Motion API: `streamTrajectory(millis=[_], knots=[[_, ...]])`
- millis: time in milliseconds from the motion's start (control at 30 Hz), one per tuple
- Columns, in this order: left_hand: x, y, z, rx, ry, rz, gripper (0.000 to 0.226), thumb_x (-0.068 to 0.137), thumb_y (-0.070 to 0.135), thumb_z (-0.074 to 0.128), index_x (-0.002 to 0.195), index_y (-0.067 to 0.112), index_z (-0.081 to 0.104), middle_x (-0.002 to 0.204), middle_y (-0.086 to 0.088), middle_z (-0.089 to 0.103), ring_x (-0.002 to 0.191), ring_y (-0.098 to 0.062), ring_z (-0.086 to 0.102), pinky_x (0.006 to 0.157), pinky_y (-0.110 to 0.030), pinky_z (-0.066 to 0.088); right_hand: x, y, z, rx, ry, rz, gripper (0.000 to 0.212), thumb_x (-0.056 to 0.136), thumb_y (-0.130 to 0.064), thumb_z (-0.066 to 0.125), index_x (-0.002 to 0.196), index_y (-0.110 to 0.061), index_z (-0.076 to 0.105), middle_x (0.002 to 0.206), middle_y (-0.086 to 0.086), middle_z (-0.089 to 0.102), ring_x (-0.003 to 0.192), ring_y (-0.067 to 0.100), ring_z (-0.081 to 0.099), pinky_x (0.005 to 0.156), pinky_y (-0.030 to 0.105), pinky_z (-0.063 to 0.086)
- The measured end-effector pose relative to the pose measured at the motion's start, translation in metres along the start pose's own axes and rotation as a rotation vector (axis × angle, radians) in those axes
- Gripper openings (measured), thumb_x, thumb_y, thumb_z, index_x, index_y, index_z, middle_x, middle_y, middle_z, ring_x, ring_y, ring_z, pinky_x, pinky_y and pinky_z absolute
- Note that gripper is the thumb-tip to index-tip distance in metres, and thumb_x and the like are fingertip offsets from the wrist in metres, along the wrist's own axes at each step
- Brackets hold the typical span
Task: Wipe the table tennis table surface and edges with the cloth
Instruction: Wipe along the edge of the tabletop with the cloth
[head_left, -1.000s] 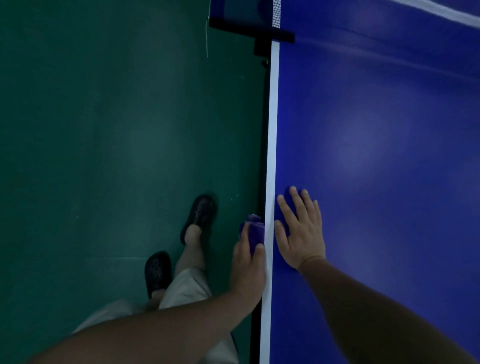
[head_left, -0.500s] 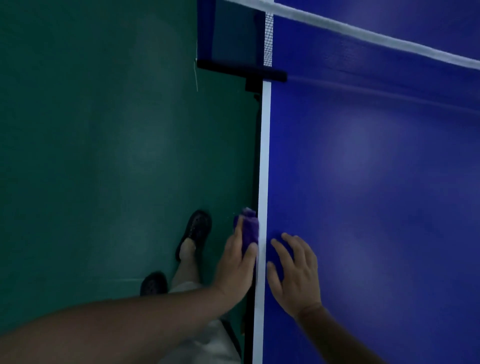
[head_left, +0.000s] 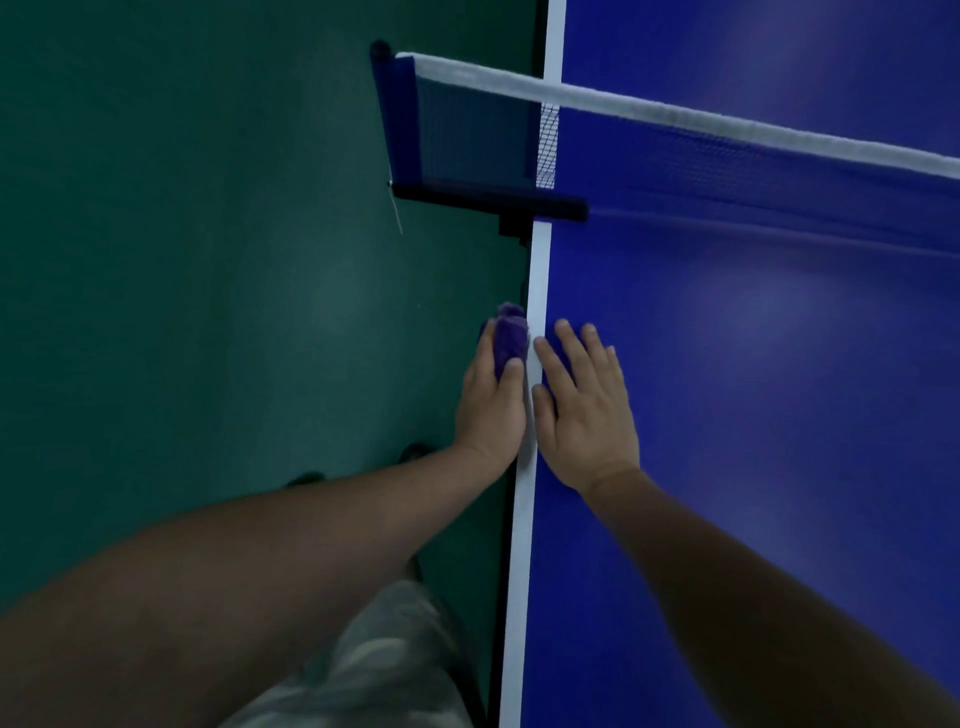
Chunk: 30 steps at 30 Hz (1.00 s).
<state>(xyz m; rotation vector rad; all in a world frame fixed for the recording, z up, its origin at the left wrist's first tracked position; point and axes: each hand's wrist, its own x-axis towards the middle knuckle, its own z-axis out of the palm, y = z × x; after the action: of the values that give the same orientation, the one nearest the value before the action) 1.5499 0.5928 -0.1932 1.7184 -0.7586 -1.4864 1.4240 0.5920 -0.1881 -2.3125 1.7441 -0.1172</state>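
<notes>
The left hand grips the purple cloth against the table's side edge, while the right hand lies flat and relaxed on top. Keep the cloth pressed firmly to the rim and lift clear of the net clamp ahead

Cloth — nearer the net

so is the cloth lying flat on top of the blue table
No, the purple cloth is bunched in the left hand against the table's side edge, while the right hand rests flat on top.
</notes>
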Motion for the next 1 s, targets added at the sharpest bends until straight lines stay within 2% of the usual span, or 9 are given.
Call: streamTrajectory(millis=[67,133,267,433,600,667,733,933,1000], knots=[[-0.003,-0.003,0.002,0.020,0.015,0.014,0.059,0.094,0.042,0.035,0.153,0.044,0.029,0.149,0.009,0.047,0.125,-0.006,0.052,0.100,-0.028,0.043,-0.001,0.000,-0.001,0.003,-0.002,-0.003,0.051,0.105,-0.035,0.035,0.153,-0.018,0.039,0.164,0.006,0.026,0.154,0.025,0.012,0.126,0.045,0.009],[-0.022,-0.015,0.000,0.003,0.014,0.018,0.057,0.096,0.041,0.036,0.152,0.046,0.029,0.149,0.014,0.046,0.128,0.003,0.048,0.100,-0.023,0.040,0.001,-0.001,-0.002,0.006,-0.002,-0.003,0.052,0.104,-0.035,0.034,0.153,-0.018,0.040,0.164,0.006,0.026,0.154,0.026,0.013,0.126,0.046,0.010],[-0.065,-0.041,-0.009,-0.051,-0.051,-0.096,0.061,0.094,0.042,0.039,0.154,0.043,0.030,0.151,0.012,0.045,0.135,0.000,0.044,0.114,-0.037,0.038,0.000,-0.003,-0.002,0.011,0.002,-0.003,0.052,0.103,-0.035,0.035,0.153,-0.018,0.040,0.164,0.005,0.027,0.155,0.025,0.012,0.125,0.047,0.012],[-0.036,-0.016,-0.006,-0.094,-0.040,-0.131,0.053,0.100,0.029,0.042,0.151,0.039,0.038,0.146,0.014,0.050,0.131,0.000,0.048,0.114,-0.037,0.039,0.000,0.000,0.000,0.009,0.016,0.003,0.052,0.103,-0.035,0.038,0.152,-0.019,0.042,0.164,0.005,0.027,0.154,0.025,0.013,0.125,0.047,0.014],[0.059,0.045,0.004,-0.032,-0.017,-0.025,0.057,0.092,0.037,0.040,0.149,0.037,0.040,0.130,0.010,0.056,0.101,0.010,0.056,0.087,-0.018,0.043,-0.001,0.000,0.001,0.000,0.010,0.002,0.051,0.103,-0.034,0.037,0.152,-0.020,0.041,0.164,0.004,0.027,0.154,0.024,0.013,0.125,0.046,0.013],[0.086,0.064,0.004,-0.008,-0.024,-0.011,0.062,0.090,0.039,0.039,0.151,0.035,0.037,0.130,0.006,0.055,0.102,-0.002,0.057,0.086,-0.020,0.039,0.000,-0.002,0.002,0.006,0.011,0.016,0.051,0.103,-0.034,0.037,0.153,-0.021,0.040,0.164,0.003,0.027,0.154,0.024,0.014,0.125,0.046,0.013],[0.092,0.066,-0.001,0.031,-0.073,0.000,0.061,0.093,0.040,0.041,0.153,0.036,0.033,0.133,0.003,0.055,0.106,-0.012,0.056,0.091,-0.025,0.038,0.000,-0.003,0.001,-0.008,0.002,0.020,0.051,0.103,-0.033,0.038,0.153,-0.022,0.038,0.164,0.003,0.027,0.154,0.025,0.015,0.125,0.046,0.013],[0.067,0.039,-0.059,0.187,-0.335,0.038,0.056,0.089,0.049,0.044,0.145,0.044,0.040,0.135,0.013,0.057,0.115,-0.009,0.057,0.092,-0.023,0.041,0.009,-0.031,-0.004,-0.008,0.010,0.172,0.048,0.102,-0.032,0.040,0.144,-0.013,0.052,0.159,0.008,0.037,0.151,0.030,0.024,0.120,0.053,0.023],[0.072,0.036,-0.089,0.229,-0.399,0.045,0.057,0.091,0.047,0.047,0.148,0.039,0.040,0.140,0.008,0.056,0.122,-0.012,0.055,0.100,-0.027,0.042,0.014,-0.052,-0.006,0.001,0.011,0.276,0.052,0.102,-0.036,0.039,0.145,-0.009,0.051,0.158,0.011,0.038,0.151,0.031,0.024,0.120,0.051,0.024]])
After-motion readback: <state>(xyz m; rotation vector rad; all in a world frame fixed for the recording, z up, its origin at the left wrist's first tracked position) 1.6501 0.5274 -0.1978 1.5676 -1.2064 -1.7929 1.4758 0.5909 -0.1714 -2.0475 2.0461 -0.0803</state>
